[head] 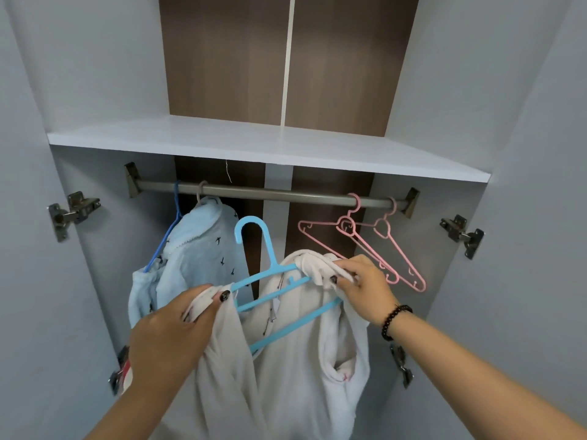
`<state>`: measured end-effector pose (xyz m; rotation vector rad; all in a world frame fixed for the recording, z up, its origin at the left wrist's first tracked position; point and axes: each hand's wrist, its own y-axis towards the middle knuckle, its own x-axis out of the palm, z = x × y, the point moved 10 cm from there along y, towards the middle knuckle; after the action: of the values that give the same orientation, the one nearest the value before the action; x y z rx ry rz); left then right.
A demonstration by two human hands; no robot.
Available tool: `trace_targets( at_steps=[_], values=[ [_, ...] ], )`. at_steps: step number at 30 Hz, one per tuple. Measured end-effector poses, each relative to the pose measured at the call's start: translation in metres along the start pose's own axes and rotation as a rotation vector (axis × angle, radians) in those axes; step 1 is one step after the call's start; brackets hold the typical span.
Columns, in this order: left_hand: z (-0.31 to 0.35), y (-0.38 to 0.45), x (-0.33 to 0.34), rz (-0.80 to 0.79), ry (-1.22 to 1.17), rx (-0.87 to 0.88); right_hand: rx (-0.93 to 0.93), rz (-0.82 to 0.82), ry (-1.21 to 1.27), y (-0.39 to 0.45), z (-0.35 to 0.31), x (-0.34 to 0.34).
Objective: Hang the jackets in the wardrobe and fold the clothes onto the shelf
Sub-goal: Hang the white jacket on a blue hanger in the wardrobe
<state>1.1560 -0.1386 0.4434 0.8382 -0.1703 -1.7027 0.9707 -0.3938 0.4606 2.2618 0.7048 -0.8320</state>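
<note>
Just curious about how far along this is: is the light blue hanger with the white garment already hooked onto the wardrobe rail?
No, the light blue hanger has its hook free in the air below the rail, with both hands holding the white garment.

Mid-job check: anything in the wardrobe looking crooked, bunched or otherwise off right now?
Yes. The white jacket sits bunched on the tilted blue hanger, its hook not yet on the rail. The left hand and right hand grip its shoulders.

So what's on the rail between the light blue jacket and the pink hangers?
Nothing hangs there. In the head view, the rail is bare between the light blue jacket and the pink hangers; the blue hanger sits below, not hooked.
</note>
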Motion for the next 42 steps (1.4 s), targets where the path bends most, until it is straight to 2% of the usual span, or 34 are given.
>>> trace_targets(
  at_steps=[3,7,10,14,16,17,18,21,23,25,29,33,36,37,39,42],
  values=[
    [0.011,-0.003,-0.002,0.052,0.115,0.122,0.132,0.079,-0.006,0.015,0.023,-0.005],
    [0.011,-0.010,0.016,-0.069,0.216,0.110,0.329,0.100,0.047,0.026,0.030,-0.003],
    [0.004,-0.013,0.022,-0.081,0.217,0.092,0.366,-0.062,0.121,0.021,0.003,0.016],
    [-0.015,-0.015,0.028,-0.145,0.240,-0.026,0.502,-0.360,0.610,-0.007,-0.043,0.054],
    [-0.021,-0.016,0.026,-0.151,0.193,-0.087,0.572,-0.456,0.802,-0.019,-0.054,0.063],
    [-0.021,-0.015,0.024,-0.143,0.156,-0.099,0.560,-0.449,0.810,-0.019,-0.055,0.063],
    [-0.018,-0.014,0.022,-0.128,0.128,-0.096,0.488,-0.396,0.715,-0.014,-0.050,0.058],
    [-0.004,-0.011,0.011,-0.065,0.094,-0.037,0.177,0.023,0.226,0.010,-0.044,0.007],
    [0.002,-0.010,0.002,0.001,0.067,0.025,0.162,0.230,0.232,0.007,-0.032,-0.020],
    [0.005,-0.008,-0.008,0.060,0.028,0.073,0.271,0.332,0.361,-0.004,-0.012,-0.029],
    [0.011,-0.005,-0.013,0.120,0.006,0.147,0.380,0.229,0.535,-0.028,-0.002,-0.005],
    [0.037,-0.009,-0.004,0.108,0.021,0.404,0.522,0.116,0.862,-0.017,-0.003,-0.001],
    [0.063,-0.024,0.012,0.063,-0.006,0.651,0.337,0.179,0.670,0.004,-0.027,-0.037],
    [0.067,-0.027,0.016,0.054,-0.020,0.683,0.261,0.147,0.618,0.006,-0.040,-0.040],
    [0.068,-0.025,0.020,0.043,-0.065,0.665,0.185,0.028,0.645,0.001,-0.052,-0.031],
    [0.065,-0.022,0.026,-0.010,-0.112,0.574,0.216,-0.057,0.748,-0.014,-0.041,-0.018]
  ],
)
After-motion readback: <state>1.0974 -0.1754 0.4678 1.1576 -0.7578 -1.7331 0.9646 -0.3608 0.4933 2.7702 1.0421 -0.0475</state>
